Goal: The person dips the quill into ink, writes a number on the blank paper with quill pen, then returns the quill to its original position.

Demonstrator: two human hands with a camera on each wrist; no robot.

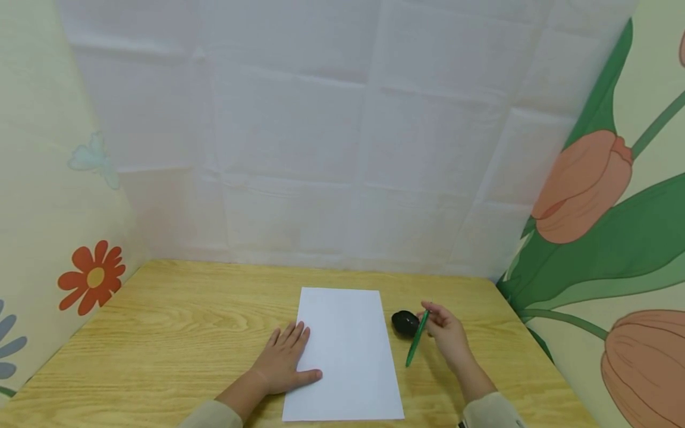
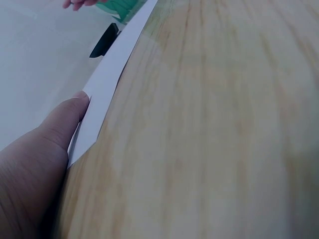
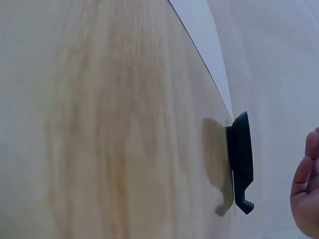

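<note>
Pictured from far left, past a red-petalled, yellow-centred flower [image 1: 95, 278] printed on the pale wall, and on to a yellow wood-grained table [image 1: 176, 333]. Laid palm down near the middle, fingers straight and slightly apart, clamped on nothing: the left hand [image 1: 280, 364]. Set under its spread thumb, and bordered by its fingers along the left edge: a plain white rectangular sheet of paper [image 1: 350, 356], lying flat on the table. Best, in all likelihood, to press lightly and evenly there, with thumb and fingers spread wide, so as to stop any slip or crease. Placed just beyond the sheet's right edge: a glossy, rounded black object [image 1: 402, 323], too indistinct to identify. Slanting down in front of it, off to the right of the paper: a slim green pen [image 1: 416, 346], impossible to tell whether touching the table at its lower end. Clamped by thumb and fingers on the pen's upper end: the right hand [image 1: 448, 337]. Probably better for fine control to pinch lower, nearer the down-pointing end, and to steer clear of the black object. Printed at far right: large orange tulips [image 1: 585, 184].
</note>
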